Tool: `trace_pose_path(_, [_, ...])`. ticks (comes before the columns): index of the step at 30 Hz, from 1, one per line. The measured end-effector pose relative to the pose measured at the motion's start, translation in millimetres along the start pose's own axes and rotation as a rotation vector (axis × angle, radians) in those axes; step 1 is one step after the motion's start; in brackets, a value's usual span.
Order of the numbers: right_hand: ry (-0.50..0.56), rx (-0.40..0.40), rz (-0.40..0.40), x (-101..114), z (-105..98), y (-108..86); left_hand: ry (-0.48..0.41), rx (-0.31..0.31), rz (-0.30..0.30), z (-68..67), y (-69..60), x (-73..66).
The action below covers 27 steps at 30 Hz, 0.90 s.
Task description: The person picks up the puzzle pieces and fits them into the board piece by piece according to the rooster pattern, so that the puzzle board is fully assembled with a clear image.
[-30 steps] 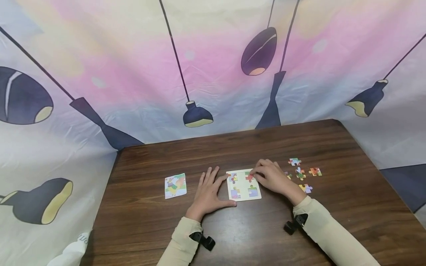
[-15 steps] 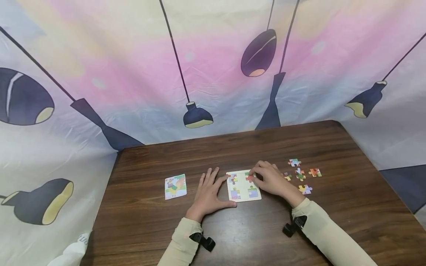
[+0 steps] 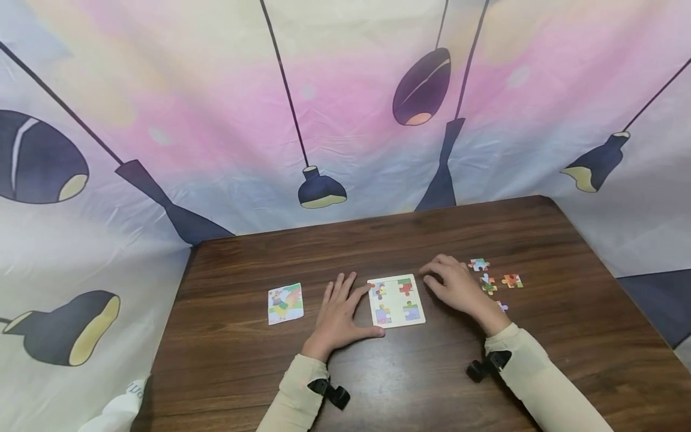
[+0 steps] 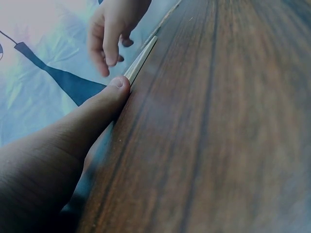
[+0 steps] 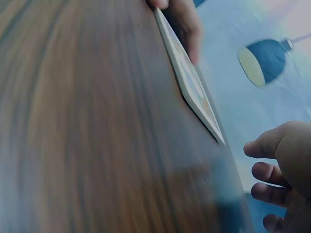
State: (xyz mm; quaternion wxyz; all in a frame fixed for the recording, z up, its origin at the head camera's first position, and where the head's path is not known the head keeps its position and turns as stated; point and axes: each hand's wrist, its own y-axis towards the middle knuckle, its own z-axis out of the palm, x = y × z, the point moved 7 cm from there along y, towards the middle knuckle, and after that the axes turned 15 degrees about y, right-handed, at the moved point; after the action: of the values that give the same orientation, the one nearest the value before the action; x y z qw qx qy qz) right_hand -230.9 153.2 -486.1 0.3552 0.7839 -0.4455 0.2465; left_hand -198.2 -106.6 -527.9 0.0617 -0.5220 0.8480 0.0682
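Observation:
A square puzzle board (image 3: 399,300) with a pale rim lies flat on the table; four-cornered, it bears a jigsaw piece in each corner. My left hand (image 3: 337,315) rests at its left side, fingers spread. The thumb (image 4: 114,92) touches the board's near edge, and the index finger reaches its upper left corner. Off the board's right side hovers my right hand (image 3: 456,285), its fingers loosely bent and nothing between them, as the right wrist view also shows. Loose jigsaw pieces (image 3: 511,281) lie beyond it, some partly hidden by that hand.
A picture card (image 3: 285,304) with a colourful printed figure lies left of the left hand. The brown wooden table (image 3: 243,372) backs onto a cloth printed with hanging lamps. Dark camera mounts (image 3: 488,366) sit on both wrists.
My right hand has let go of the red-and-green jigsaw piece at the board's upper right corner and moved right, toward the loose pieces. The left hand has stayed in place.

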Motion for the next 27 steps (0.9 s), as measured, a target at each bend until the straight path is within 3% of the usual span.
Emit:
trace_pose_path(7, [-0.022, -0.067, 0.051, -21, -45, -17.1, -0.005, -0.030, 0.004, 0.3, 0.6, -0.9])
trace_pose_path(13, [-0.141, -0.056, 0.132, -48, -86, -28.4, -0.008, -0.023, 0.002, 0.4, 0.4, -1.3])
trace_pose_path(16, [-0.161, -0.012, 0.169, -65, -103, -32.5, -0.006, -0.022, 0.004, 0.7, 0.1, -1.3])
trace_pose_path(19, [-0.094, 0.072, 0.206, -82, -111, -35.1, -0.007, -0.024, 0.005, 1.4, -0.4, -0.7])
trace_pose_path(23, [-0.026, 0.160, 0.247, -96, -115, -36.1, -0.002, -0.021, 0.003, 2.7, -0.6, 0.3])
trace_pose_path(27, [-0.014, 0.191, 0.261, -99, -114, -32.4, 0.005, -0.025, 0.004, 3.3, 0.0, 0.6])
